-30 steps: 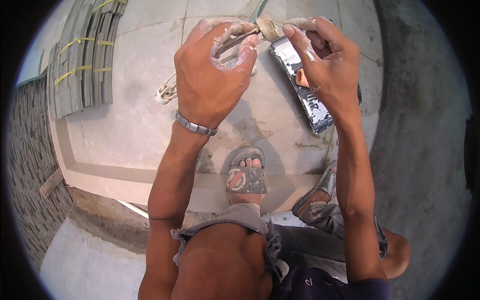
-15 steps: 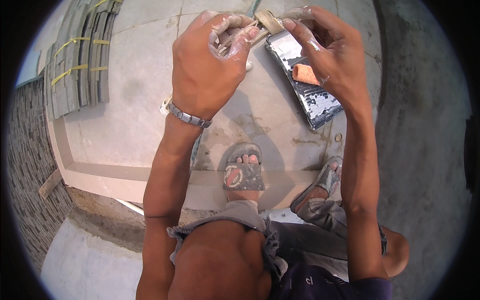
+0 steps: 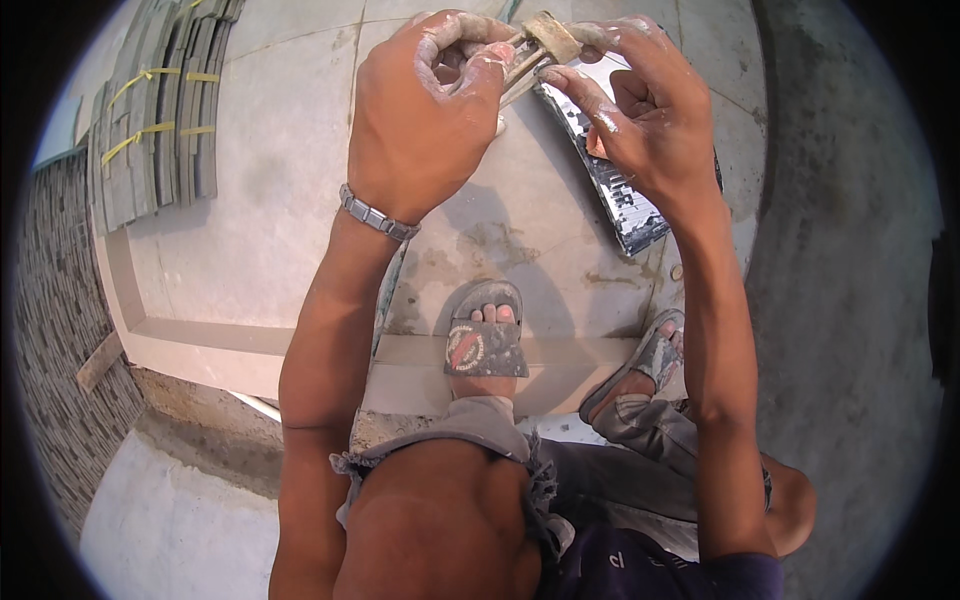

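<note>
High in the view, my left hand has its paint-smeared thumb and fingers closed around thin rods of a paint-caked beige frame. At the frame's upper end is a thick round piece. My right hand pinches about that end, index finger against the round piece and thumb just below it. Under the right hand lies a black paint tray smeared with white paint. A small part of an orange roller sleeve shows beside my right thumb; the hand covers the rest.
Strapped bundles of grey stone strips lie at the upper left on the pale tiled floor. A tiled step edge runs below them. My sandalled foot rests by that edge. Grey concrete spreads along the right.
The frame's round end has turned and now stands out more between my hands. My right hand has shifted slightly left, its thumb lower, and now hides most of the orange sleeve.
</note>
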`<move>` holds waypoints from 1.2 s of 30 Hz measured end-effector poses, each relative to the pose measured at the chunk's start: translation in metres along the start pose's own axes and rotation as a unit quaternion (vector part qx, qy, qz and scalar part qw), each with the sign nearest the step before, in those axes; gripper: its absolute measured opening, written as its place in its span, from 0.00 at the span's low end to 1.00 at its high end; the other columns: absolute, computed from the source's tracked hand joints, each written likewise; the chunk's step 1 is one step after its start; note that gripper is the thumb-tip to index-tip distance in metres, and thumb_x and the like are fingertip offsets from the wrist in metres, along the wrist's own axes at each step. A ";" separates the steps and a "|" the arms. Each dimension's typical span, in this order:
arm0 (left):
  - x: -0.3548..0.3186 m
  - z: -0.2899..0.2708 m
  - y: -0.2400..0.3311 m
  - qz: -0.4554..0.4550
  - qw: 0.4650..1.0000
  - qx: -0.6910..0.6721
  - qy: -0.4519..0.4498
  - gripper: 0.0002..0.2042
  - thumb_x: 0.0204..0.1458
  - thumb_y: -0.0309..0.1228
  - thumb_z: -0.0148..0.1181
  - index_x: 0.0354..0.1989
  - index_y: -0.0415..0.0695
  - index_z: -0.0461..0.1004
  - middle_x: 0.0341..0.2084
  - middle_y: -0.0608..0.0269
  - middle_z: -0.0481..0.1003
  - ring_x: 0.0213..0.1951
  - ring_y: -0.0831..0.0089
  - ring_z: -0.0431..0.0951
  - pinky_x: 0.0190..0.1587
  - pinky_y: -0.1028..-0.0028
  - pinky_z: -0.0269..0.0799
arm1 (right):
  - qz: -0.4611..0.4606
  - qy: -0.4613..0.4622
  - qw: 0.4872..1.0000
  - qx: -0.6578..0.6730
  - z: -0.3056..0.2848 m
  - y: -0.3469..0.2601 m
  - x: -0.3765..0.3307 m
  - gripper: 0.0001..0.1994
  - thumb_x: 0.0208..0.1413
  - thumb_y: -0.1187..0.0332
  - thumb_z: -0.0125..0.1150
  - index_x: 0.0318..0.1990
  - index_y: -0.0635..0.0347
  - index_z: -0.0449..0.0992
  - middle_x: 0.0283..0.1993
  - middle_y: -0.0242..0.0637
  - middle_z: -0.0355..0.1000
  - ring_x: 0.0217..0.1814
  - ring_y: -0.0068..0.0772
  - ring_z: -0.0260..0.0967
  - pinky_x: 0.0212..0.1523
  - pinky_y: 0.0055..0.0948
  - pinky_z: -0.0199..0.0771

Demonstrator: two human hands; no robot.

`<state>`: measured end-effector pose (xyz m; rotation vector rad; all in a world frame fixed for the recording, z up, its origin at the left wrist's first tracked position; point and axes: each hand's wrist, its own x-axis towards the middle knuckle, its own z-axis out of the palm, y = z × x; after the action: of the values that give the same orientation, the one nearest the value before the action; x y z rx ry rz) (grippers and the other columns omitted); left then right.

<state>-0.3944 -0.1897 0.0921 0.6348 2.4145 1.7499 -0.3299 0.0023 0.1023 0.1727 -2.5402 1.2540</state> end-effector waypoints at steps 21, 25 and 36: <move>0.036 -0.028 0.019 -0.237 0.944 -0.114 -0.199 0.16 0.59 0.27 0.61 0.54 0.35 0.74 0.40 0.61 0.79 0.37 0.78 0.78 0.40 0.76 0.78 | -0.043 0.021 0.999 -0.018 0.004 0.009 0.009 0.08 0.55 0.73 0.69 0.41 0.65 0.79 0.30 0.37 0.71 0.26 0.30 0.62 0.29 0.30 0.62; 0.039 -0.035 0.003 -0.232 0.939 -0.128 -0.220 0.18 0.59 0.27 0.61 0.57 0.36 0.71 0.41 0.63 0.80 0.38 0.79 0.79 0.39 0.76 0.77 | -0.112 0.038 0.993 0.009 0.013 0.019 0.014 0.09 0.56 0.72 0.69 0.41 0.66 0.78 0.31 0.40 0.74 0.31 0.36 0.69 0.34 0.34 0.69; 0.024 -0.037 -0.044 -0.234 0.892 -0.321 -0.216 0.23 0.65 0.37 0.56 0.65 0.38 0.66 0.50 0.61 0.76 0.49 0.73 0.78 0.51 0.67 0.77 | -0.094 0.001 0.995 -0.029 0.006 -0.013 0.013 0.12 0.52 0.74 0.68 0.42 0.67 0.75 0.36 0.46 0.74 0.40 0.43 0.72 0.41 0.36 0.74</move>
<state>-0.4397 -0.2251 0.0680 0.2761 1.4073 1.7844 -0.3403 -0.0101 0.1134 0.3878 -2.4876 1.1081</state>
